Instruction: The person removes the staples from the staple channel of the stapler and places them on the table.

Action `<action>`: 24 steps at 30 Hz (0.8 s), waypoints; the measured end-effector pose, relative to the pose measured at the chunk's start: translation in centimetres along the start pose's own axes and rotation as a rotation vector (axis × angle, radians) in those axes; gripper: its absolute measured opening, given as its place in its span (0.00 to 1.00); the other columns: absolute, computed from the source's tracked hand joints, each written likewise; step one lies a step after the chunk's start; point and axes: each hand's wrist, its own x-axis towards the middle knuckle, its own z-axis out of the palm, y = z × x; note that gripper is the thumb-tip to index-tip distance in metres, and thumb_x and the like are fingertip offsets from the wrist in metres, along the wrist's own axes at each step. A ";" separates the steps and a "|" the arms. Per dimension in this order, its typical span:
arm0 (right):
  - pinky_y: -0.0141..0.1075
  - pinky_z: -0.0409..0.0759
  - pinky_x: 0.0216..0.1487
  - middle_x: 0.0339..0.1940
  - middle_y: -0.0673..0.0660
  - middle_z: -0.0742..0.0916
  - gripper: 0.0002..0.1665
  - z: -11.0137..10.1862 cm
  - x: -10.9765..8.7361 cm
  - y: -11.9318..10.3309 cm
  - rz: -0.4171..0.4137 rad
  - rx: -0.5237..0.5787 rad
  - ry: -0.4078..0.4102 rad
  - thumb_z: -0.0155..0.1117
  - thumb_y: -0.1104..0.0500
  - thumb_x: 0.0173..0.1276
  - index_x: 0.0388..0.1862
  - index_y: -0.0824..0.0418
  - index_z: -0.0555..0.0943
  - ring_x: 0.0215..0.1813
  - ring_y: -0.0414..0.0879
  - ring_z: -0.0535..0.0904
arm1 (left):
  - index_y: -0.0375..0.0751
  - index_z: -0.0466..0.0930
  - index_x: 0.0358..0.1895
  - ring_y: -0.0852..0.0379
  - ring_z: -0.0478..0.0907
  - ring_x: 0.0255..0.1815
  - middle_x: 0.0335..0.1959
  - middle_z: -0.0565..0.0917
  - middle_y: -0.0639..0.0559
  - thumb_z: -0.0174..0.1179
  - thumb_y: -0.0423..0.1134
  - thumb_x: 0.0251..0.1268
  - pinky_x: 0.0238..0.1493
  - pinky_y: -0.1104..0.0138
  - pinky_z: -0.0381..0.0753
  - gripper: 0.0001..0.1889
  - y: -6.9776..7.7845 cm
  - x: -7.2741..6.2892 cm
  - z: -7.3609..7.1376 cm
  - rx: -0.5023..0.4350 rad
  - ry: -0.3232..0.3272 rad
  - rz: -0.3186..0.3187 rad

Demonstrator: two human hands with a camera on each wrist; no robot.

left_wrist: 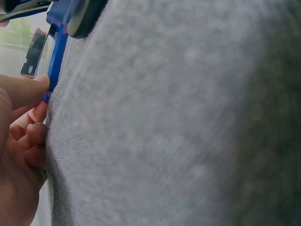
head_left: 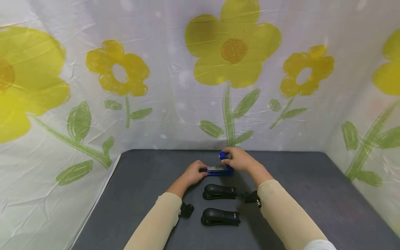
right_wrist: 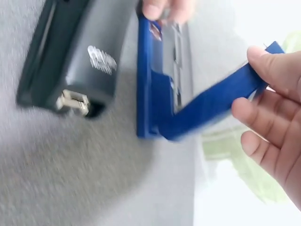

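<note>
A blue stapler lies on the dark table with its top arm swung up, the metal staple channel showing. Thumb and fingers of my left hand pinch the left end of its base. My right hand holds the free end of the raised top arm between thumb and fingers. From the left wrist, the blue base is seen edge-on, the left thumb against its end. The right wrist view is somewhat blurred; there the arm slants away from the base at the hinge.
Two black staplers, a nearer one and a farther one, lie in a row on my side of the blue stapler. Dark table covering spreads around them. A flower-printed curtain stands behind the table and along both sides.
</note>
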 end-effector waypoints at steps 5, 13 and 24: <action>0.50 0.79 0.51 0.54 0.62 0.84 0.28 -1.3 -0.7 1.1 -0.023 0.013 0.016 0.66 0.57 0.75 0.68 0.69 0.75 0.50 0.53 0.81 | 0.28 0.84 0.57 0.42 0.78 0.55 0.51 0.80 0.41 0.63 0.31 0.72 0.61 0.50 0.74 0.15 0.2 -0.2 0.0 0.002 0.006 0.013; 0.53 0.78 0.52 0.51 0.60 0.84 0.25 -2.6 -1.7 2.7 -0.012 0.044 0.040 0.68 0.58 0.73 0.65 0.67 0.79 0.52 0.57 0.81 | 0.29 0.84 0.58 0.44 0.78 0.54 0.50 0.80 0.43 0.63 0.32 0.72 0.61 0.50 0.75 0.16 0.0 -0.2 -0.1 0.017 -0.005 -0.006; 0.47 0.74 0.44 0.48 0.60 0.85 0.16 -3.5 -3.0 5.4 0.067 0.075 0.068 0.70 0.61 0.70 0.54 0.65 0.83 0.41 0.51 0.78 | 0.31 0.83 0.60 0.44 0.78 0.55 0.51 0.80 0.43 0.63 0.33 0.73 0.62 0.51 0.74 0.16 0.3 -0.1 -0.1 0.006 -0.015 -0.032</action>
